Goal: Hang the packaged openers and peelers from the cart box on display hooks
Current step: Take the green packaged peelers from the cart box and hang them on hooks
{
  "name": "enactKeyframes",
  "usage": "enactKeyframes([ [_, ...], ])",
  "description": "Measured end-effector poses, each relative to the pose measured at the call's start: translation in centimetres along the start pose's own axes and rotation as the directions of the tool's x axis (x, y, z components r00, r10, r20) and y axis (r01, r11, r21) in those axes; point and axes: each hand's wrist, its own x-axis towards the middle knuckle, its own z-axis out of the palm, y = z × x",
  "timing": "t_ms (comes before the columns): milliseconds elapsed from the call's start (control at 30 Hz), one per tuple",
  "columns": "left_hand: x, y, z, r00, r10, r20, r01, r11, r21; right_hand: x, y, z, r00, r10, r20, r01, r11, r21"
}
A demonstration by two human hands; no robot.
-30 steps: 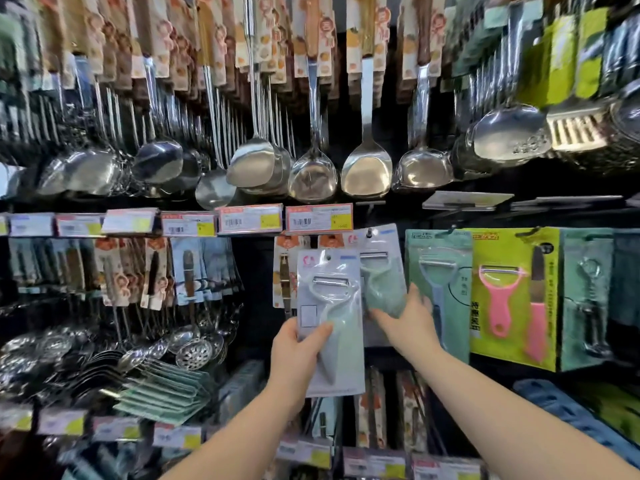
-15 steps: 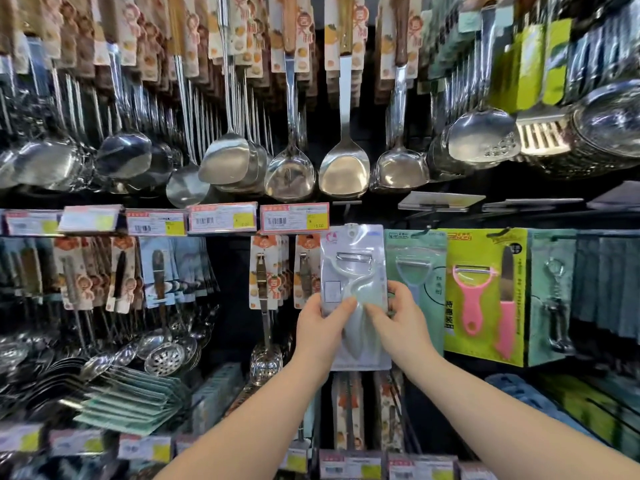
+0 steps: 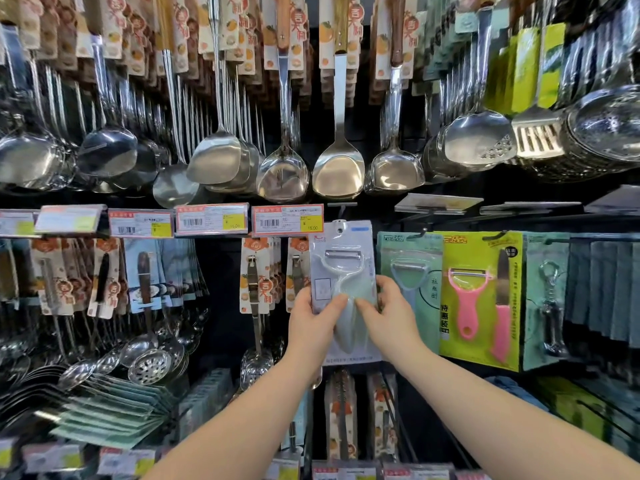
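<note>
A pale green peeler in a white blister pack (image 3: 343,268) hangs upright at the middle of the display, its top hole just under a display hook (image 3: 341,206). My left hand (image 3: 313,329) grips the pack's lower left side, thumb on the front. My right hand (image 3: 388,320) holds its lower right side, thumb on the handle. Whether the hole is on the hook I cannot tell. The cart box is not in view.
To the right hang a teal peeler pack (image 3: 408,278), a lime pack with a pink peeler (image 3: 479,299) and an opener pack (image 3: 549,306). Steel ladles and spatulas (image 3: 339,168) hang above. Price tags (image 3: 287,220) line the rail. Skimmers (image 3: 149,365) hang lower left.
One second ago my left hand held a separate pack in front and to the left. It has moved up and right onto the hanging spot, and both hands now hold the pack there.
</note>
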Motion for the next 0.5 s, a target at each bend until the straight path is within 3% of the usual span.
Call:
enactKeyframes([
  [267, 0.2, -0.61, 0.14, 0.998, 0.041, 0.052, -0.036, 0.996, -0.085, 0.07, 0.27, 0.02, 0.999, -0.032, -0.028, 0.032, 0.999, -0.005],
  [500, -0.03, -0.99, -0.14, 0.999, 0.044, 0.021, -0.043, 0.998, -0.049, -0.27, 0.62, 0.37, 0.999, -0.003, -0.034, 0.004, 1.0, 0.013],
])
